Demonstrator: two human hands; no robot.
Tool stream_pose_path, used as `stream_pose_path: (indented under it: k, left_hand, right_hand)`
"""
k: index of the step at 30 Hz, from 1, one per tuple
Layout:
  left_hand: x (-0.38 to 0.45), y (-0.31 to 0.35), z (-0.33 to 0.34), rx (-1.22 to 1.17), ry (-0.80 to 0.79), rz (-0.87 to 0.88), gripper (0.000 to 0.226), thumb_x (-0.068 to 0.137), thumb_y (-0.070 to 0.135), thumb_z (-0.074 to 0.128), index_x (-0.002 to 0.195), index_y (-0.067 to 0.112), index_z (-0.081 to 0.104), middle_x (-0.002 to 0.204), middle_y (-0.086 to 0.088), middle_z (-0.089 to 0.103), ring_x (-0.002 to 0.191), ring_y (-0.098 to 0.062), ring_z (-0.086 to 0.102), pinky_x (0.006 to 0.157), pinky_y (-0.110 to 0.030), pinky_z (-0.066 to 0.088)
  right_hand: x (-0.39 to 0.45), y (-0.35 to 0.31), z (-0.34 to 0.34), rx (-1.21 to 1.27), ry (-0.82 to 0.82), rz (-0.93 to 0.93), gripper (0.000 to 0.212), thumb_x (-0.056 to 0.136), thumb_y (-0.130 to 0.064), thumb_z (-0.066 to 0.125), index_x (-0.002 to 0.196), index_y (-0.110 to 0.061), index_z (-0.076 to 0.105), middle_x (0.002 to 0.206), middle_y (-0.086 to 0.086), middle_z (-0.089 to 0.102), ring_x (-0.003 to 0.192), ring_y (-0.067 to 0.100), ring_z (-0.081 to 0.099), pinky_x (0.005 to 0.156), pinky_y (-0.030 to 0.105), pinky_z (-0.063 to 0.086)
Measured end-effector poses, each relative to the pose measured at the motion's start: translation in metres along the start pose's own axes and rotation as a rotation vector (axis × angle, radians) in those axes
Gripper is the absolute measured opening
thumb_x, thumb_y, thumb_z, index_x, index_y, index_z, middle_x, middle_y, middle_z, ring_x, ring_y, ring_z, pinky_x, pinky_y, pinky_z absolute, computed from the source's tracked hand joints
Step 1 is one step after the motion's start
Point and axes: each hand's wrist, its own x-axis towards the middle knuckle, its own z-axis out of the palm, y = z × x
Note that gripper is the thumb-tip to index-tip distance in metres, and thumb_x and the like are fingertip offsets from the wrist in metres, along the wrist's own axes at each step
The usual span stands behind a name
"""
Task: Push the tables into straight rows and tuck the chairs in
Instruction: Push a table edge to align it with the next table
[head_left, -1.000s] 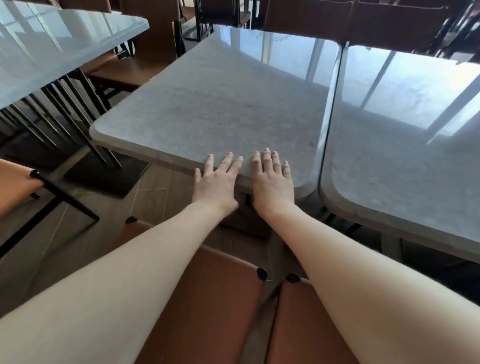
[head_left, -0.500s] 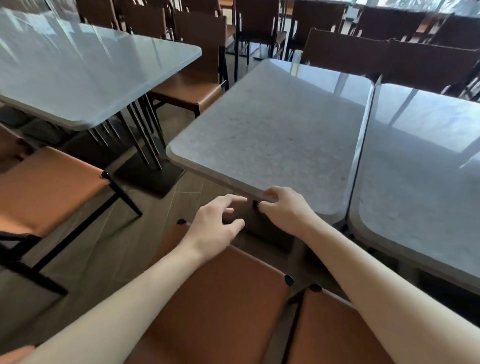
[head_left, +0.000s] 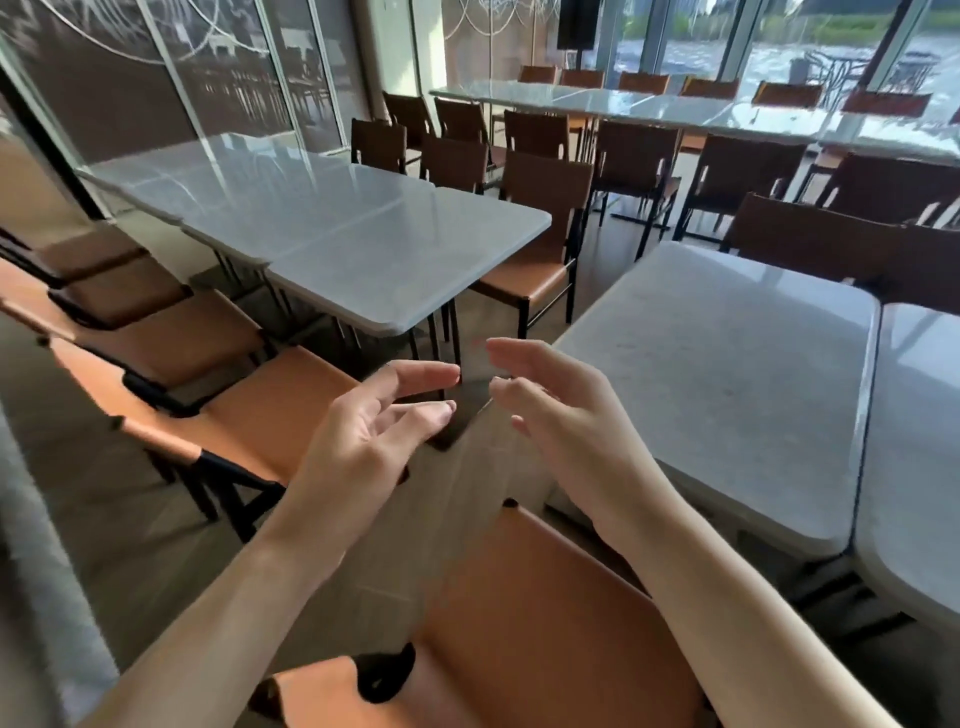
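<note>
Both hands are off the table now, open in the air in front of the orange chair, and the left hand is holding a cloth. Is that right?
Not quite. The head view shows the left hand holding nothing: its fingers are loosely spread and no cloth is there. The rest stands: the right hand is open too, and both hover off the table, above the orange chair.

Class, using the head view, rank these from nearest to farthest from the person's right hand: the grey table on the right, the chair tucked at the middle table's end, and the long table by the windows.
From the right hand:
1. Grey table, just to its right.
2. Tucked chair, ahead in mid-room.
3. Long window table, at the far back.
</note>
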Motion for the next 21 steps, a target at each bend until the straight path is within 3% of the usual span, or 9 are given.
stream_pose_path:
  k: [5, 10, 17, 21]
  left_hand:
    - [-0.017, 0.026, -0.095, 0.011, 0.08, 0.027, 0.036, 0.085, 0.037, 0.061, 0.119, 0.03, 0.069, 0.112, 0.011, 0.075, 0.111, -0.007, 0.069, 0.094, -0.026, 0.052]
    - [-0.039, 0.04, -0.163, 0.029, 0.191, 0.048, 0.035, 0.083, 0.045, 0.061, 0.117, 0.04, 0.068, 0.125, 0.021, 0.067, 0.116, -0.01, 0.066, 0.109, -0.044, 0.047]
    - [-0.06, 0.052, -0.211, 0.004, 0.24, 0.07, 0.051, 0.069, 0.059, 0.063, 0.117, 0.043, 0.067, 0.127, 0.024, 0.065, 0.121, -0.006, 0.063, 0.107, -0.042, 0.048]
    - [-0.055, 0.061, -0.224, -0.013, 0.259, 0.099, 0.047, 0.069, 0.056, 0.064, 0.115, 0.045, 0.069, 0.125, 0.025, 0.066, 0.122, -0.005, 0.062, 0.104, -0.039, 0.049]
  right_hand:
    - [0.007, -0.067, 0.077, 0.027, -0.086, -0.082, 0.04, 0.095, -0.02, 0.06, 0.133, -0.03, 0.063, 0.125, -0.019, 0.067, 0.109, -0.01, 0.06, 0.096, 0.021, 0.05]
    - [0.0, -0.108, 0.127, 0.02, -0.153, -0.128, 0.037, 0.094, -0.023, 0.062, 0.131, -0.031, 0.064, 0.118, -0.022, 0.068, 0.106, -0.013, 0.06, 0.103, 0.026, 0.049]
    - [-0.009, -0.131, 0.162, 0.012, -0.2, -0.137, 0.032, 0.093, -0.026, 0.062, 0.122, -0.038, 0.068, 0.109, -0.027, 0.069, 0.103, -0.014, 0.06, 0.103, 0.033, 0.05]
    - [-0.006, -0.141, 0.17, 0.028, -0.195, -0.138, 0.031, 0.093, -0.024, 0.063, 0.12, -0.039, 0.069, 0.107, -0.027, 0.07, 0.102, -0.012, 0.062, 0.103, 0.034, 0.051]
